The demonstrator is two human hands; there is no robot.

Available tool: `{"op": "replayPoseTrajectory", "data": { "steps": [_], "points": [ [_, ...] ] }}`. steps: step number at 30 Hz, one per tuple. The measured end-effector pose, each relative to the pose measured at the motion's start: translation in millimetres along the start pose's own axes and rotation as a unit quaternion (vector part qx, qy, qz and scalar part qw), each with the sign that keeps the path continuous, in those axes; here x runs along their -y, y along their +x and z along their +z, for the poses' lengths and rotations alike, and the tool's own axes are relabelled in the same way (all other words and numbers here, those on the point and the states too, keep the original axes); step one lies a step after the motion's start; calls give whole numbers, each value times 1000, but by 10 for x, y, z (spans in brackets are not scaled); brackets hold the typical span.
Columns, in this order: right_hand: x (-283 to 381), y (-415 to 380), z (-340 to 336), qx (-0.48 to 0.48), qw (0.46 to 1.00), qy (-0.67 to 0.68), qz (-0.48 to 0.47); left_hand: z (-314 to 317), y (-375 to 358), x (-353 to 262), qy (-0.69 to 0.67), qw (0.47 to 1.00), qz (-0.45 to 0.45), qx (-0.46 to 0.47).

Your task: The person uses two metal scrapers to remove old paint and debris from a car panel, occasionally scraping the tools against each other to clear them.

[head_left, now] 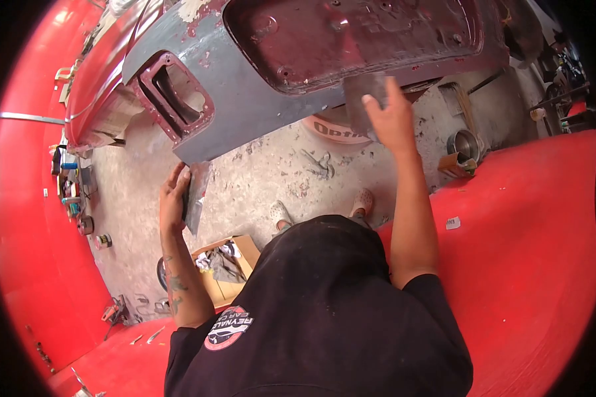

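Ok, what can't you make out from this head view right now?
- Left hand: palm and grip hidden behind the flat grey tool it holds.
- Right hand: fingers cover part of the grey sheet pressed to the car panel.
- Cardboard box: contents too small, partly hidden by the black shirt.
- Lettering under the panel: cut off.

Two hands [173, 198] [391, 119], two grey sanding sheets [197, 192] [361, 99], one car panel [258, 79], one cardboard box [235, 261], two shoes [279, 213] [362, 198]
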State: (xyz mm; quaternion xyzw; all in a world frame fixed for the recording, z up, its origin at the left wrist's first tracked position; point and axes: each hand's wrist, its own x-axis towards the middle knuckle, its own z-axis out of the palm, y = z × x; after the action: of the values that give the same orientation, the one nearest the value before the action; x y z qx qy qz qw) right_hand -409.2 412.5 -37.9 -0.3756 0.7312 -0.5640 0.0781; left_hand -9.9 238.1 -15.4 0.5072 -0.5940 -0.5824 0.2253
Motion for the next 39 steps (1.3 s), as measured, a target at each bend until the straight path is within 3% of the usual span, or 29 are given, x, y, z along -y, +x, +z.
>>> {"op": "replayPoseTrajectory", "data": {
  "steps": [2, 10, 12, 16, 19, 21, 22, 24, 25, 30, 32, 33, 36, 37, 39],
  "points": [
    [54, -29, 68, 65, 993, -89, 31, -3, 7, 31, 2, 1000, 6, 3],
    [94, -38, 57, 64, 994, -28, 86, 1, 19, 28, -14, 1000, 9, 3],
    [57, -23, 9, 37, 998, -41, 12, 10, 0, -2, -2, 1000, 6, 4],
    [-83, -11, 22, 11, 1000, -1, 9, -20, 15, 43, 7, 1000, 16, -1],
    [-105, -39, 67, 46, 997, -59, 29, 1, 28, 37, -7, 1000, 18, 0],
    [-257, 42, 58, -62, 994, 34, -78, 16, 5, -13, -3, 1000, 11, 0],
    [-227, 42, 90, -61, 994, 35, -79, 19, -11, -27, 2, 1000, 4, 1],
    [-59, -25, 170, 23, 998, -29, -41, -20, 9, 31, -3, 1000, 8, 4],
    [48, -56, 156, 72, 997, -12, 27, -19, 29, 41, -10, 1000, 14, 8],
    [-120, 54, 91, -19, 996, 67, -53, -5, -7, -9, 3, 1000, -5, -5],
    [55, -38, 198, 103, 990, -93, 6, -1, -9, 9, 2, 1000, -5, 3],
    [30, -97, 316, 136, 989, -59, -25, -2, 6, 20, -6, 1000, -2, 1],
    [-48, -146, 267, 99, 995, -17, 6, -8, 25, 25, -15, 1000, -2, -1],
    [-146, -116, 177, 28, 999, -6, -39, -22, 12, 37, -13, 1000, -9, -3],
    [-322, -78, 7, -23, 993, 114, 8, -26, -5, 32, -12, 1000, -7, -2]
  ]
}}
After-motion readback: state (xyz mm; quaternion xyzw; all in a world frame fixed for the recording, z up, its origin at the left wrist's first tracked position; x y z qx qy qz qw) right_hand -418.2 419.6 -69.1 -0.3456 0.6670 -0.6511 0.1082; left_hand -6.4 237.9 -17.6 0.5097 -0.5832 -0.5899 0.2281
